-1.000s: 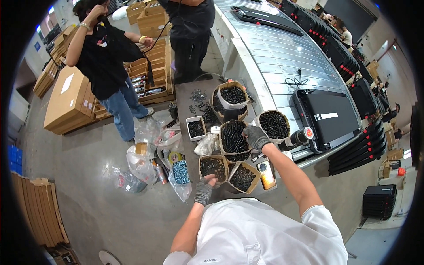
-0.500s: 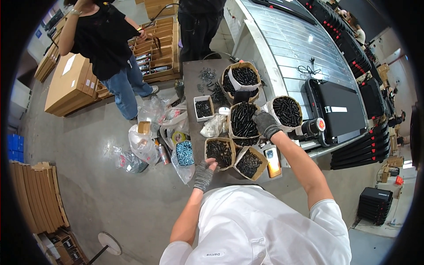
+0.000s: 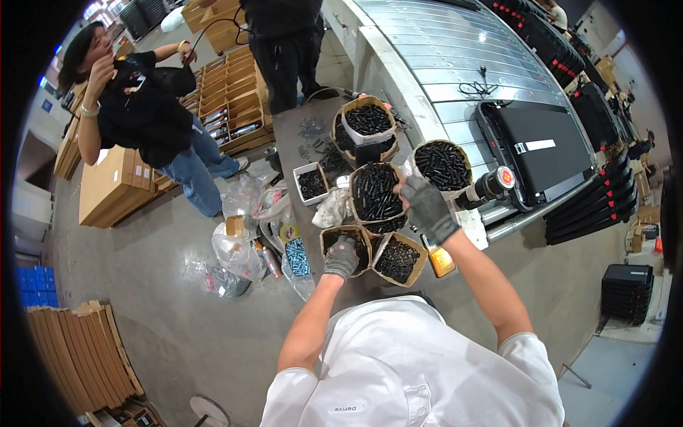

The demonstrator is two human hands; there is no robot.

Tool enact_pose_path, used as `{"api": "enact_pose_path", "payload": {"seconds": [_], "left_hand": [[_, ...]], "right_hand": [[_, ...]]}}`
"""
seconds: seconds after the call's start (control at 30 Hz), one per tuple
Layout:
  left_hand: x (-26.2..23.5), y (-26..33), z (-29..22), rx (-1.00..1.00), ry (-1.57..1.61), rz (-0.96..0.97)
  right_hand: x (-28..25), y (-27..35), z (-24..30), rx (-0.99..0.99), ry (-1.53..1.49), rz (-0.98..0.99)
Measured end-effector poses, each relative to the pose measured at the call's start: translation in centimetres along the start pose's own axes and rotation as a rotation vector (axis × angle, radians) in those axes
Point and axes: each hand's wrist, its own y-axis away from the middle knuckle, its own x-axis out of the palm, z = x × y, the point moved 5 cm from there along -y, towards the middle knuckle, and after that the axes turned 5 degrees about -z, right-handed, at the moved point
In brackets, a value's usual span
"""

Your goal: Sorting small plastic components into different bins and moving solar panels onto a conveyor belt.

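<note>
A wide metal conveyor [image 3: 462,50] of rollers runs along the far side of the room, with a flat black case [image 3: 541,149] lying on it. Against its near edge stands a small dark bench [image 3: 292,135], crowded with open cardboard boxes and bags of small black screws. A person in a white shirt stands at the bench's near edge, seen from above, both hands gloved in grey.

The right hand [image 3: 425,206] rests with fingers spread on the rim between the middle box [image 3: 373,192] and a round box [image 3: 442,165] at the bench's right edge; whether it pinches anything I cannot tell. The left hand [image 3: 341,257] lies curled, fingers down, in the small box [image 3: 338,242] at the near-left corner, apparently closed on screws — the glove hides them. Beside it sits another small box [image 3: 398,260], tilted.

Clear plastic bags [image 3: 238,249] litter the floor left of the bench. Two other people stand beyond, near stacked flat cartons [image 3: 117,185].

The boxes sit packed to the bench's edges — a nudge from either forearm could tip the tilted one and scatter screws onto the floor, I judge.
</note>
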Motion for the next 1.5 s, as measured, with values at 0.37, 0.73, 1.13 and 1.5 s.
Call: {"api": "enact_pose_path", "payload": {"seconds": [0.37, 0.73, 1.13, 1.5], "left_hand": [[6.3, -3.6, -1.4, 0.192, -0.483, 0.225], [2.2, -1.6, 1.8, 0.076, 0.208, -0.015], [-4.4, 6.7, -1.8, -0.152, 0.902, -0.152], [-2.5, 8.3, -6.7, 0.047, 0.664, -0.016]], "right_hand": [[6.6, 20.5, -0.9, 0.535, -0.329, 0.286], [5.2, 21.3, -0.5, 0.733, -0.503, 0.134], [9.3, 11.7, 7.1, 0.609, -1.188, 0.228], [6.9, 17.7, 5.5, 0.582, -0.617, 0.189]]}}
